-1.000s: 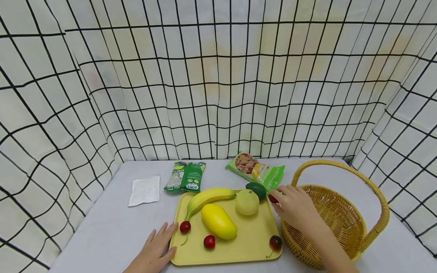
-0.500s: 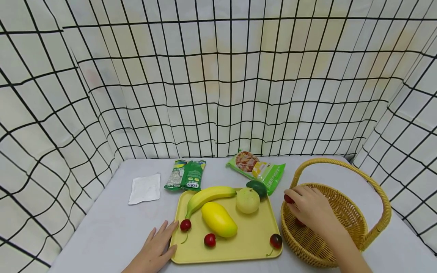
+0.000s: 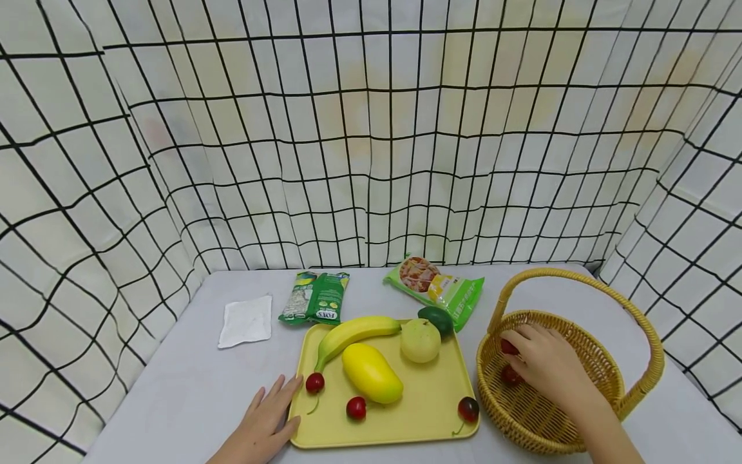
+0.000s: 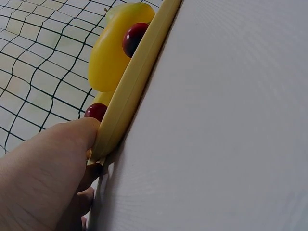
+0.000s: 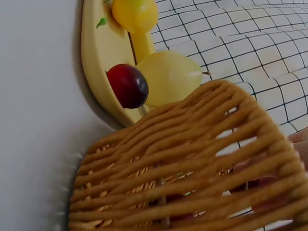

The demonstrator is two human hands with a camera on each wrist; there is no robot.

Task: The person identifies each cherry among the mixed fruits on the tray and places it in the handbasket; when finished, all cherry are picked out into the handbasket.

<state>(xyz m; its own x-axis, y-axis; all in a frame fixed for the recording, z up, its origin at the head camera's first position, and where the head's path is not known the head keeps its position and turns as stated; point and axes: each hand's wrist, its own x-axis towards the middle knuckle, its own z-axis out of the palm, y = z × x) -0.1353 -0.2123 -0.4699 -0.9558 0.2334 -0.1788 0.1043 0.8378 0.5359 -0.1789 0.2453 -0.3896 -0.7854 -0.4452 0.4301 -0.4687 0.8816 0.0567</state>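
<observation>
My right hand (image 3: 547, 362) is inside the wicker basket (image 3: 580, 325), pinching a dark red cherry (image 3: 509, 347) between thumb and fingers. Just below it, another red cherry (image 3: 511, 375) lies in the basket, partly covered by the hand. On the left, my left hand (image 3: 263, 419) rests with fingers spread against the left edge of the yellow tray (image 3: 406, 428); in the left wrist view its thumb touches the rim. The tray bears a banana (image 3: 356, 333), a yellow mango (image 3: 372, 374), a pale round pear (image 3: 420, 341), a dark green fruit (image 3: 436, 320) and three cherries (image 3: 356, 408).
Behind the tray lie a green packet (image 3: 315, 298) and a green-and-white food bag (image 3: 435, 290). A white square sachet (image 3: 246, 321) is at the left. The basket's tall handle (image 3: 649, 341) arches over its right side. Grid-patterned cloth (image 3: 371, 142) walls the table.
My right hand has carried the cherry from beside the tray's right edge rightward and down into the basket. The cherry lower in the basket has come into view. My left hand stays put.
</observation>
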